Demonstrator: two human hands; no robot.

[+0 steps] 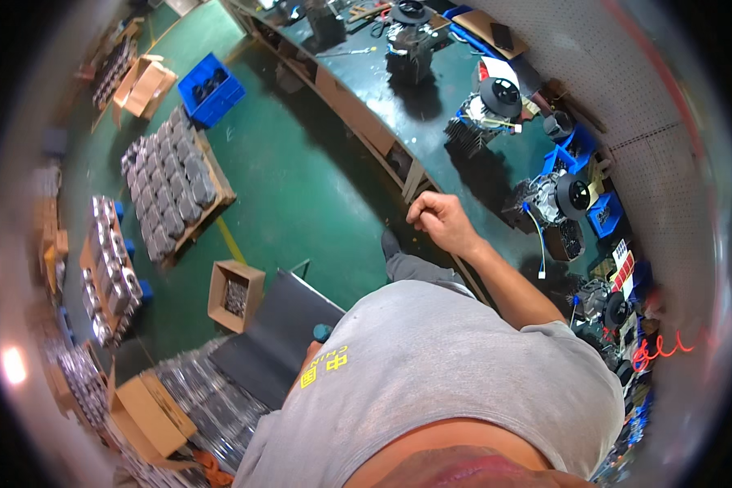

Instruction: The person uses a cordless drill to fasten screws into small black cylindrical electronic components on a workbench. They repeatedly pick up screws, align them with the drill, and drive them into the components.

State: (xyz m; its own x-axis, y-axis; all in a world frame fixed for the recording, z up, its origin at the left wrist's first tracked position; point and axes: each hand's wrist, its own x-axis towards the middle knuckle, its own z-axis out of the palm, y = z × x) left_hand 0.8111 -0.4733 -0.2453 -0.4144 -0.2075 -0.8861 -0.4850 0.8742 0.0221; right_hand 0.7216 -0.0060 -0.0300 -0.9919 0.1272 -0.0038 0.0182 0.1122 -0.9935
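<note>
My right hand (435,221) is raised beside the near edge of the workbench, its fingers curled in and nothing visible in them. Beneath it lie the bench edge and the green floor. Only a sliver of skin from my left arm (307,358) shows past the grey shirt, so the fingers on that side are hidden. A small teal thing (323,332) pokes out there; its kind is unclear. On the bench (366,77) to my right stand several motor-like assemblies with black round fans (573,195) and loose wires, the nearest ones well apart from my right hand.
A pallet of grey metal castings (171,191) stands on the floor at left, near a blue crate (211,88). Closer are an open carton (236,294), a dark flat panel (276,333) and another carton (150,415). Blue parts bins (604,213) line the bench's back.
</note>
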